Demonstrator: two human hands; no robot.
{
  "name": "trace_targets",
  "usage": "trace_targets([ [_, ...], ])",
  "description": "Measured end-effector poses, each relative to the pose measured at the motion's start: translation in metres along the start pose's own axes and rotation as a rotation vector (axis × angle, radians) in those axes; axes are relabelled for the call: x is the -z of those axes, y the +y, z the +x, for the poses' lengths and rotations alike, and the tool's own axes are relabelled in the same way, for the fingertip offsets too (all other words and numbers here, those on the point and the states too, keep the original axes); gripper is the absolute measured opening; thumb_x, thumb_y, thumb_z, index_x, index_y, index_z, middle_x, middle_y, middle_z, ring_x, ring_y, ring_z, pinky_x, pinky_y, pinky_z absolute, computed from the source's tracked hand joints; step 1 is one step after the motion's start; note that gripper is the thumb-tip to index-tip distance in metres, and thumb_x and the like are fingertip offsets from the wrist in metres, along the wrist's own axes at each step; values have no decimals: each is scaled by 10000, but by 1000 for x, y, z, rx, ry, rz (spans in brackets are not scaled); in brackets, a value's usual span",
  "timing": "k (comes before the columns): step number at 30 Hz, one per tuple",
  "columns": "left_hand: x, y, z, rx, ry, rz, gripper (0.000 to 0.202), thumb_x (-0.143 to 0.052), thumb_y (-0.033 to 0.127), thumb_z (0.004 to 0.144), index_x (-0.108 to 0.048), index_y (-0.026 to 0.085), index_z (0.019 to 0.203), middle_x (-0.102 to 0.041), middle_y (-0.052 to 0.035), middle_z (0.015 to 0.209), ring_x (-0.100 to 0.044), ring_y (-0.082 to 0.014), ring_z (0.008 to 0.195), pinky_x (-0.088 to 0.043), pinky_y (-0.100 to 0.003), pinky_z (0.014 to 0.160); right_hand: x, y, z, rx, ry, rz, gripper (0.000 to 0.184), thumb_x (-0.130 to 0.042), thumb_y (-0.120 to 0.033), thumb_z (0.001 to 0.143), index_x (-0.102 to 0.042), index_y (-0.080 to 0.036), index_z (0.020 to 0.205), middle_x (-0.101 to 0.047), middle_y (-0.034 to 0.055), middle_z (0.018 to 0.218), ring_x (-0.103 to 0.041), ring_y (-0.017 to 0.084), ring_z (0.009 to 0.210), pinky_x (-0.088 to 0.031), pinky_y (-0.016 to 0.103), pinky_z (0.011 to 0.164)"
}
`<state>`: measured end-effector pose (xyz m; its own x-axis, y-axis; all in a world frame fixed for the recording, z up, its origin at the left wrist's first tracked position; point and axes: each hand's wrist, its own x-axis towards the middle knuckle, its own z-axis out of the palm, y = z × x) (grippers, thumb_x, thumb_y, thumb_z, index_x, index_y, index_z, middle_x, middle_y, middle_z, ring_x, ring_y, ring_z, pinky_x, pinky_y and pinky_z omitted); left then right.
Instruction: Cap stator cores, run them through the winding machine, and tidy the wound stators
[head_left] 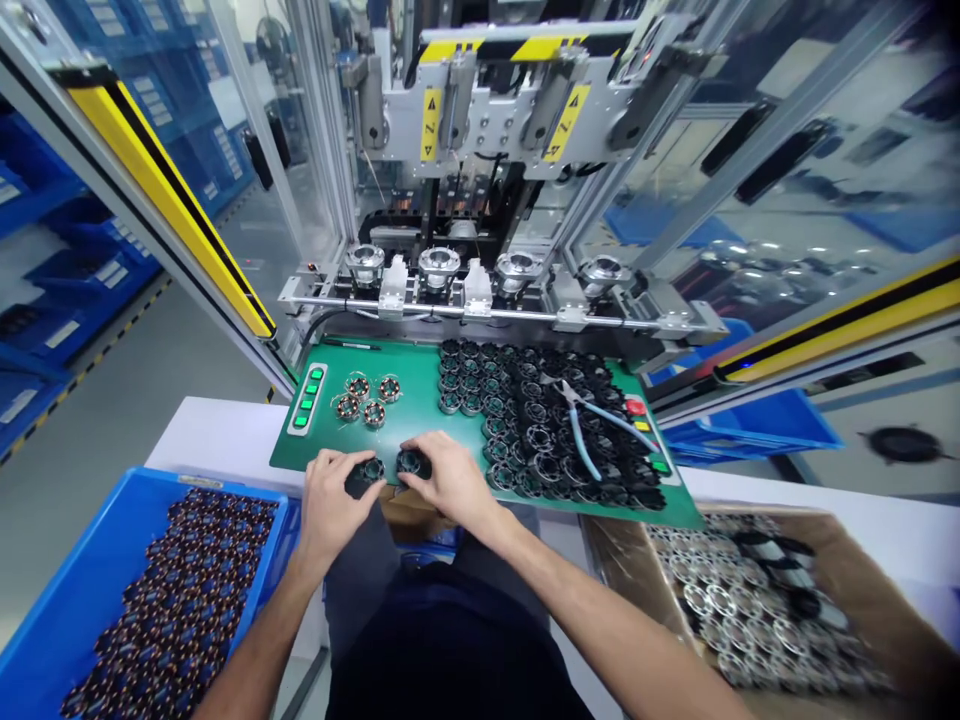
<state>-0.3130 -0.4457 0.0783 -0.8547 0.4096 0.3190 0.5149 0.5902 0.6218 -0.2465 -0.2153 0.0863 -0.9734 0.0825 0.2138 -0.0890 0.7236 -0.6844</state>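
Observation:
My left hand [335, 497] is curled around a small black ring-shaped stator core [372, 468] at the near edge of the green work mat [420, 420]. Beside it, my right hand [444, 478] grips a second black core [409, 461] with bent fingers. Both hands rest close together on the mat. To their right lies a dense pile of black cores [540, 430], with blue-handled pliers [592, 425] on top. Several copper-wound stators [366, 396] sit on the mat's left part.
A winding machine with a row of round metal fixtures [480, 268] stands behind the mat. A blue bin of wound stators [161, 600] is at the left. A cardboard box of silvery rings [757, 600] is at the right. Green buttons [307, 400] line the mat's left edge.

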Motion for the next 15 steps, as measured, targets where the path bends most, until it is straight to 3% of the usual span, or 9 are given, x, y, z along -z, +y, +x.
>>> trace_targets([
  [3, 21, 10, 29, -43, -38, -42, 362, -950, 279, 899, -880, 322, 1251, -869, -27, 1079, -787, -254, 921, -679, -412, 883, 43, -4, 27, 71, 2, -30, 338, -970, -156, 887, -834, -221, 1189, -877, 78, 1131, -814, 290, 1072, -670, 436, 969],
  [5, 41, 20, 65, -59, -22, -69, 355, -904, 346, 959, -855, 314, 1309, -880, -19, 1144, -784, -218, 881, -687, -376, 863, 86, -4, 60, 109, 43, -46, 337, -891, -172, 953, -828, -217, 1281, -874, 88, 1271, -811, 280, 1180, -652, 451, 1085],
  [8, 71, 37, 144, -114, 29, -98, 388, -904, 396, 945, -840, 282, 1311, -886, -39, 1213, -821, -232, 965, -707, -393, 937, 149, 1, 129, 125, 123, -92, 397, -815, -177, 969, -815, -184, 1366, -868, 97, 1293, -822, 264, 1084, -662, 468, 1068],
  [10, 82, 46, 207, -166, 12, -91, 431, -913, 355, 906, -835, 251, 1317, -887, -62, 1204, -833, -244, 989, -713, -397, 941, 180, 9, 181, 122, 164, -227, 397, -809, -177, 943, -836, -158, 1339, -874, 97, 1234, -830, 268, 1027, -678, 485, 1066],
  [12, 83, 51, 270, -196, -9, -49, 456, -901, 285, 880, -836, 219, 1326, -882, -89, 1230, -832, -248, 988, -704, -404, 948, 197, 19, 231, 113, 167, -357, 406, -807, -176, 946, -838, -126, 1348, -871, 124, 1225, -837, 303, 1064, -669, 532, 1126],
  [15, 68, 47, 350, -180, -46, 61, 472, -887, 234, 880, -834, 189, 1347, -870, -124, 1309, -830, -256, 1018, -667, -428, 1021, 202, 39, 288, 121, 116, -544, 423, -851, -252, 978, -822, -78, 1362, -851, 183, 1282, -815, 380, 1217, -641, 597, 1185],
])
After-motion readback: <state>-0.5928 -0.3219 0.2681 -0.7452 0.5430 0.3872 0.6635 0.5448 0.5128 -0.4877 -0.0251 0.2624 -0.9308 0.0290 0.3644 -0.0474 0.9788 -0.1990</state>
